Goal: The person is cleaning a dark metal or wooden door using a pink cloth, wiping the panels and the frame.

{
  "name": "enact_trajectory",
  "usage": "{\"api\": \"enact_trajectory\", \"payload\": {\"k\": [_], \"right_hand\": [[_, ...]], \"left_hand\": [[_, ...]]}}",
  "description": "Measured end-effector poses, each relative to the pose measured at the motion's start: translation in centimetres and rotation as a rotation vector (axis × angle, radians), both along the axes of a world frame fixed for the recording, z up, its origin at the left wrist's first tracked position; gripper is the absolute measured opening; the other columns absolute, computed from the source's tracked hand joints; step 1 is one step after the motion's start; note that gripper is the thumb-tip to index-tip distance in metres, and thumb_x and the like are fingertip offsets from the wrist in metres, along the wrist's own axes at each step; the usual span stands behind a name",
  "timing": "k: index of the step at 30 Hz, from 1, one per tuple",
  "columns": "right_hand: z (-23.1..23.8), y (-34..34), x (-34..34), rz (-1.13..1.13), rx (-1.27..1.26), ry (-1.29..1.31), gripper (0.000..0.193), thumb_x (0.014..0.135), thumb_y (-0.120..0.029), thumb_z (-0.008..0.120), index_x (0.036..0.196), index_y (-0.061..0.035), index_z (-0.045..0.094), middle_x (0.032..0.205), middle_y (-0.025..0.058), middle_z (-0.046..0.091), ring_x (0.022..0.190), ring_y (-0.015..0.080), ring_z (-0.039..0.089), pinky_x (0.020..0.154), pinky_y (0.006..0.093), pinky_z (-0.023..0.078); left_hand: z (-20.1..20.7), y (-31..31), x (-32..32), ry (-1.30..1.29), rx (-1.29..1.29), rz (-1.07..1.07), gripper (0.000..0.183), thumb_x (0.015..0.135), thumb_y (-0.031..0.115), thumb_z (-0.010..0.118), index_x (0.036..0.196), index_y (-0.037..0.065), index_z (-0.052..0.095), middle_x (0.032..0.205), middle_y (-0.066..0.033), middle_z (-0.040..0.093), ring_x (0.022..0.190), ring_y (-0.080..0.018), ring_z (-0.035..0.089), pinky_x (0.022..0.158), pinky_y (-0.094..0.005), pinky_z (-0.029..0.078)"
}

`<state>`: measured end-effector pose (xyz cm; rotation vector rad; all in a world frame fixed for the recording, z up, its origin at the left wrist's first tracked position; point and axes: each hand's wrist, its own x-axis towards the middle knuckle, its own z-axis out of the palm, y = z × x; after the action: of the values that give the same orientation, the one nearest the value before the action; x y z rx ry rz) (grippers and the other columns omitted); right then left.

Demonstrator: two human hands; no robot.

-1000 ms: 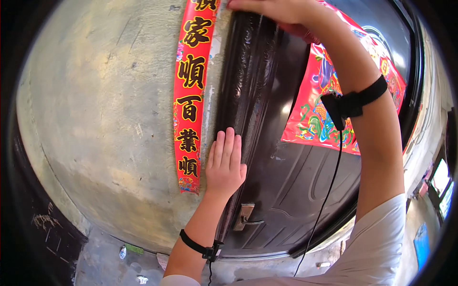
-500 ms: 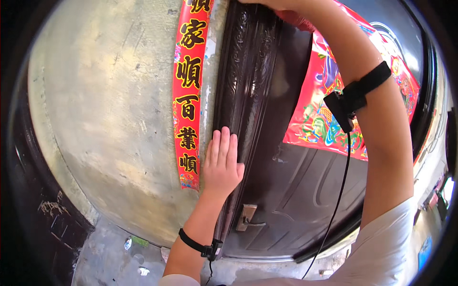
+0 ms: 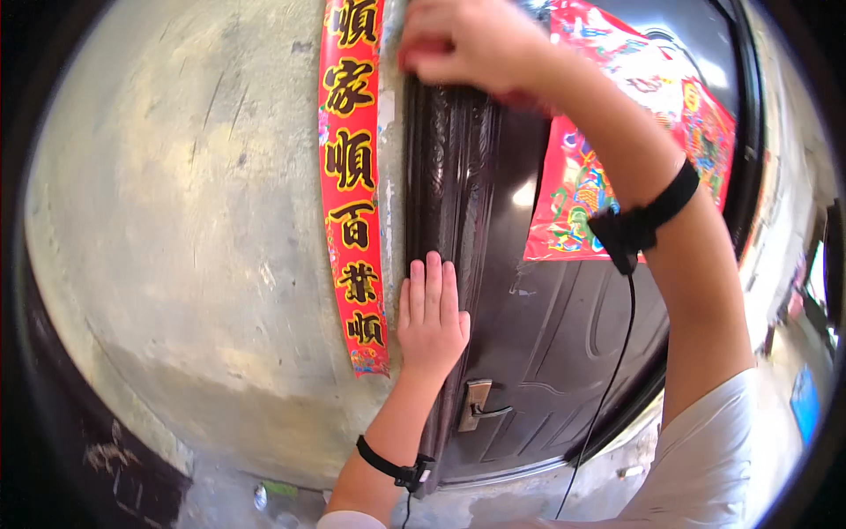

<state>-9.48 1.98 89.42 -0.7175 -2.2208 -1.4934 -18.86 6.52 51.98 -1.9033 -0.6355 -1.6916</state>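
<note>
My left hand [image 3: 433, 326] lies flat on the dark carved door frame [image 3: 432, 176], fingers stretched upward, holding nothing. High up, my right hand [image 3: 480, 44] crosses in front of the frame's upper part, its fingers curled and blurred by motion. Something red [image 3: 426, 55] shows at those fingers, and more red appears under the wrist; its kind cannot be made out. Left of the frame, a long red paper banner [image 3: 352, 198] with black, gold-edged characters runs down the wall. Its lower end hangs slightly askew beside my left hand.
A colourful red poster [image 3: 573, 189] covers part of the dark panelled door [image 3: 564, 353], partly behind my right arm. Below it sits a metal door handle [image 3: 480, 407]. The rough plaster wall [image 3: 194, 220] spans the left. Thin black cables [image 3: 608, 388] hang from both wrist straps.
My right hand has come down into fuller view at the top. The whole scene has shifted slightly as the view moved. My left hand stays flat by the door frame.
</note>
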Motion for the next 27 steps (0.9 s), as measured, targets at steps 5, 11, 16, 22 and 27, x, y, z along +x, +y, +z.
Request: {"api": "enact_trajectory", "payload": {"k": [5, 11, 16, 22, 27], "right_hand": [[-6.0, -1.8, -0.7, -0.047, 0.075, -0.150, 0.025, 0.076, -0.025, 0.079, 0.099, -0.0153, 0.076, 0.111, 0.0000, 0.067, 0.122, 0.0245, 0.060, 0.122, 0.0526, 0.036], [1.1, -2.2, -0.8, -0.184, 0.185, -0.160, 0.022, 0.080, -0.028, 0.079, 0.099, -0.0162, 0.076, 0.111, 0.0016, 0.069, 0.118, 0.0269, 0.062, 0.104, 0.0469, 0.048], [6.5, -3.6, -3.7, -0.279, 0.226, -0.126, 0.026, 0.095, -0.030, 0.070, 0.106, -0.0080, 0.077, 0.110, 0.0122, 0.070, 0.113, 0.0326, 0.061, 0.102, 0.0439, 0.048], [0.6, -1.9, -3.9, -0.176, 0.297, 0.123, 0.023, 0.093, -0.028, 0.071, 0.106, -0.0085, 0.075, 0.115, 0.0118, 0.066, 0.114, 0.0353, 0.058, 0.101, 0.0445, 0.048], [-5.1, -2.2, -3.5, -0.186, 0.224, 0.123, 0.019, 0.090, -0.025, 0.073, 0.100, -0.0086, 0.074, 0.113, 0.0075, 0.066, 0.114, 0.0313, 0.058, 0.103, 0.0437, 0.047]], "left_hand": [[0.0, 0.5, -0.3, 0.049, 0.016, -0.045, 0.080, 0.078, 0.009, 0.063, 0.155, 0.000, 0.044, 0.163, -0.0236, 0.041, 0.150, -0.0427, 0.040, 0.121, -0.0536, 0.037], [0.0, 0.6, 0.3, 0.033, 0.054, -0.050, 0.070, 0.085, 0.013, 0.060, 0.154, 0.002, 0.049, 0.164, -0.0204, 0.041, 0.150, -0.0398, 0.042, 0.120, -0.0511, 0.038], [-0.4, 0.4, -0.2, 0.042, 0.063, -0.090, 0.066, 0.090, 0.016, 0.059, 0.154, 0.003, 0.049, 0.164, -0.0178, 0.042, 0.151, -0.0377, 0.041, 0.121, -0.0494, 0.037], [-0.3, 1.0, -1.1, 0.020, 0.030, -0.106, 0.070, 0.085, 0.012, 0.058, 0.154, 0.003, 0.049, 0.165, -0.0166, 0.042, 0.151, -0.0353, 0.041, 0.120, -0.0488, 0.038], [0.1, 0.1, -1.4, 0.040, -0.061, -0.237, 0.078, 0.080, 0.011, 0.059, 0.156, 0.002, 0.046, 0.166, -0.0195, 0.037, 0.153, -0.0388, 0.037, 0.123, -0.0519, 0.033]]}}
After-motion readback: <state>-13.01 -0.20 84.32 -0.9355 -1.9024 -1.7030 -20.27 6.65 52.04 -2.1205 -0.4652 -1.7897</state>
